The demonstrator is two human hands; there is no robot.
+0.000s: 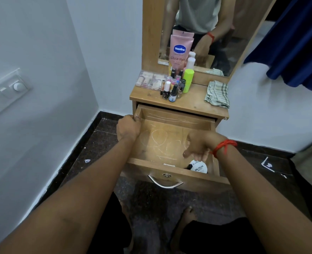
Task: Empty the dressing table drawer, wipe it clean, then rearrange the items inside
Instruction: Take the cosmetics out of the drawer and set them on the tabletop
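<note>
Few things are left in the drawer (pixel 170 123), from the head view, the only one I've got. The white nail polish jar (pixel 200 167) sits right under my right hand (pixel 199 146), against the front wall. A thin white stick (pixel 169 164) lies just to that hand's left. Something dark is tucked beside the jar, too hidden to name.

Right hand now: fingers loose and half spread, pointing down over the jar's lid, thumb out to the side. Touching it or just short, I can't tell, but it isn't gripping.

Left hand (pixel 128 128): clamped on the drawer's left side wall, near the back corner, steadying it.

To do this well, I reckon I should close around the jar's rim and lift straight up, clear of the front wall. Then it goes to the desk (pixel 192 102) beyond both hands, in the bare patch between the bottles (pixel 173 87) and the striped cloth (pixel 217 94). The cloth stays free for wiping.
</note>
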